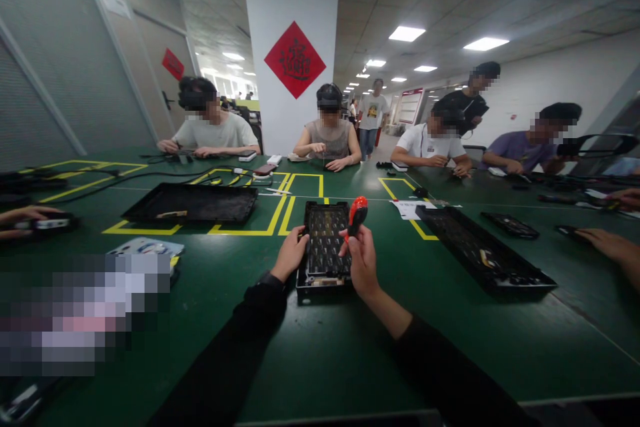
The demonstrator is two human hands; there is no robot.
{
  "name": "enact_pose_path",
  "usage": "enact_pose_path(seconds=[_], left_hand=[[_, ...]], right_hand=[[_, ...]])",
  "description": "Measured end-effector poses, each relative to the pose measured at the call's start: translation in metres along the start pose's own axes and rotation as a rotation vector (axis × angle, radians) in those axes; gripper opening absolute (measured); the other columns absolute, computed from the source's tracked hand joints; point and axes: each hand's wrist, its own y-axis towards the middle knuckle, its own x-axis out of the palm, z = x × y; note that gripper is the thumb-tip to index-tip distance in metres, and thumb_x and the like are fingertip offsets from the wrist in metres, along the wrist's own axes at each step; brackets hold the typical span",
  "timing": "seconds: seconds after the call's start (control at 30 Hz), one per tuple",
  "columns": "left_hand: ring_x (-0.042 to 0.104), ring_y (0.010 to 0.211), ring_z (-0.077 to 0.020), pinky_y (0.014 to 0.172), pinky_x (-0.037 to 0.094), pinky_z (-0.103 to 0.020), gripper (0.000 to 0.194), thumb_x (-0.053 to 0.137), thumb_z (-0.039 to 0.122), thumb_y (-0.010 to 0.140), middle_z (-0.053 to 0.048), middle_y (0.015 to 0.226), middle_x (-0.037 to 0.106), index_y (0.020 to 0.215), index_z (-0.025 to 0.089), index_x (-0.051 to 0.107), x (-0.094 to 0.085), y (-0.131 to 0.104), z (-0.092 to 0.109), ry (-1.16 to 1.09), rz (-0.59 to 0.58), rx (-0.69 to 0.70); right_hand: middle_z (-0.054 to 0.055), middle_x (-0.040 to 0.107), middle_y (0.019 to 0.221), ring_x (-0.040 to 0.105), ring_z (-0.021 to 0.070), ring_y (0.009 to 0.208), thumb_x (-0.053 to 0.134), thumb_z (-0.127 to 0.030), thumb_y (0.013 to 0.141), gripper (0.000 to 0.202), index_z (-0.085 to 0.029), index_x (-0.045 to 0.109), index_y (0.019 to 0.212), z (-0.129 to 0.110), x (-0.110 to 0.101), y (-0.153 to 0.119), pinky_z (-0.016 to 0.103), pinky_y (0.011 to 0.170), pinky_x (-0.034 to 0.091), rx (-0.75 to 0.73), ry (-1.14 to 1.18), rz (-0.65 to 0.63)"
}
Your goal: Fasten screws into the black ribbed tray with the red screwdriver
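In front of me on the table, a black rectangular case (327,237) lies with its open side up, showing rows of small dark shapes inside. A pale strip (326,282) crosses its near end. My left hand (291,253) is closed on the case's left edge. Over the right side, my right hand (363,259) grips a screwdriver (358,211) with a red and black handle. The handle points up and slightly away. Its shaft and tip are hidden behind my fingers, so I cannot tell whether it touches the case.
Large black trays lie at the left (195,205) and right (485,250) of the green table (320,360). A phone (150,250) is near on the left. Cables and a paper sheet (406,209) lie farther back. Several people sit opposite; other people's hands (617,253) show at both sides.
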Motion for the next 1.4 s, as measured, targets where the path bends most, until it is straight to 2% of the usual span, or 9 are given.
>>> enact_pose_path(seconds=[0.13, 0.3, 0.37, 0.5, 0.67, 0.83, 0.93, 1.17, 1.4], left_hand=[[0.05, 0.113, -0.0212, 0.099, 0.035, -0.037, 0.038, 0.045, 0.033, 0.083, -0.012, 0.121, 0.055, 0.116, 0.015, 0.051, 0.0, 0.0, -0.001, -0.006, 0.002, -0.011], [0.05, 0.114, -0.0212, 0.1, 0.035, -0.037, 0.038, 0.044, 0.035, 0.084, -0.011, 0.122, 0.055, 0.116, 0.015, 0.051, 0.0, 0.0, -0.002, -0.001, -0.001, 0.013], [0.049, 0.114, -0.0216, 0.1, 0.035, -0.038, 0.038, 0.044, 0.035, 0.084, -0.011, 0.122, 0.055, 0.115, 0.016, 0.052, 0.0, 0.0, -0.001, 0.002, -0.001, 0.015], [0.05, 0.113, -0.0218, 0.1, 0.035, -0.039, 0.037, 0.044, 0.034, 0.083, -0.011, 0.121, 0.055, 0.114, 0.015, 0.052, 0.0, -0.001, 0.0, 0.005, 0.006, 0.009], [0.05, 0.113, -0.0211, 0.1, 0.035, -0.038, 0.037, 0.043, 0.033, 0.084, -0.012, 0.121, 0.055, 0.114, 0.015, 0.052, -0.001, -0.001, 0.0, 0.009, 0.006, 0.018], [0.051, 0.112, -0.0213, 0.1, 0.035, -0.038, 0.037, 0.044, 0.034, 0.084, -0.011, 0.12, 0.056, 0.114, 0.015, 0.052, -0.001, -0.001, -0.001, 0.013, 0.006, 0.016], [0.05, 0.112, -0.0213, 0.1, 0.035, -0.037, 0.037, 0.043, 0.035, 0.084, -0.011, 0.121, 0.055, 0.115, 0.015, 0.052, -0.001, -0.001, 0.0, 0.018, 0.003, 0.016], [0.051, 0.112, -0.0211, 0.099, 0.036, -0.038, 0.037, 0.044, 0.034, 0.084, -0.011, 0.12, 0.056, 0.114, 0.016, 0.052, -0.001, 0.0, 0.0, 0.015, 0.003, 0.003], [0.05, 0.113, -0.0207, 0.1, 0.035, -0.037, 0.038, 0.044, 0.034, 0.084, -0.012, 0.121, 0.055, 0.115, 0.015, 0.052, 0.0, 0.0, -0.003, 0.017, 0.003, 0.019]], right_hand=[[0.003, 0.055, 0.095, 0.05, 0.0086, 0.06, 0.051, -0.031, 0.085, 0.029, -0.023, 0.044, 0.112, 0.002, 0.0, 0.0, 0.023, 0.055, 0.043, 0.025, -0.02, 0.014], [-0.002, 0.052, 0.075, 0.051, 0.0102, 0.063, 0.041, -0.029, 0.09, 0.017, -0.021, 0.05, 0.101, -0.001, -0.002, 0.0, 0.026, 0.066, 0.044, -0.017, -0.128, 0.025], [-0.001, 0.054, 0.078, 0.051, 0.0098, 0.061, 0.037, -0.028, 0.092, 0.019, -0.021, 0.049, 0.104, -0.002, -0.001, 0.0, 0.027, 0.066, 0.044, -0.02, -0.095, 0.033], [0.004, 0.058, 0.098, 0.051, 0.0092, 0.058, 0.037, -0.029, 0.091, 0.031, -0.022, 0.037, 0.122, -0.001, 0.001, 0.001, 0.028, 0.062, 0.046, -0.017, 0.02, 0.052], [0.006, 0.056, 0.105, 0.052, 0.0083, 0.06, 0.041, -0.029, 0.09, 0.03, -0.022, 0.04, 0.119, 0.003, 0.001, 0.001, 0.028, 0.063, 0.047, -0.016, 0.024, 0.061], [0.003, 0.054, 0.098, 0.054, 0.0104, 0.068, 0.053, -0.028, 0.083, 0.035, -0.024, 0.043, 0.117, 0.006, -0.001, 0.001, 0.025, 0.063, 0.047, -0.004, -0.038, 0.095], [0.003, 0.055, 0.094, 0.054, 0.0113, 0.07, 0.051, -0.029, 0.085, 0.035, -0.023, 0.045, 0.119, 0.006, -0.001, 0.002, 0.027, 0.067, 0.048, 0.0, -0.06, 0.085], [0.007, 0.057, 0.107, 0.055, 0.0106, 0.069, 0.038, -0.029, 0.091, 0.038, -0.022, 0.039, 0.128, 0.005, 0.001, 0.002, 0.03, 0.07, 0.047, 0.009, 0.017, 0.089], [0.006, 0.055, 0.108, 0.056, 0.0133, 0.08, 0.056, -0.028, 0.081, 0.044, -0.023, 0.042, 0.123, 0.011, -0.001, 0.002, 0.028, 0.072, 0.048, 0.002, -0.069, 0.102]])
